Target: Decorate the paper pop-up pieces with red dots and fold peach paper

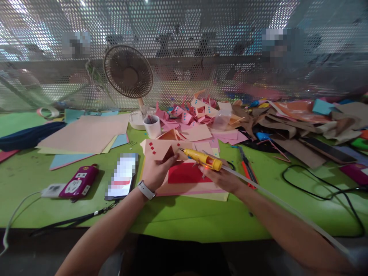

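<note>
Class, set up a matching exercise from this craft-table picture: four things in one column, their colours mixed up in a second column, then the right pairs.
Things:
1. glue gun
2. cup
3. table
4. paper rectangle under the right hand

Colours:
A. green
B. red
C. yellow
D. white

Pairs: 1-C, 2-D, 3-A, 4-B

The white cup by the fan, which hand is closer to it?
Left. The left hand holds folded paper just below the white cup; the right hand, gripping the glue gun, sits farther right.
</note>
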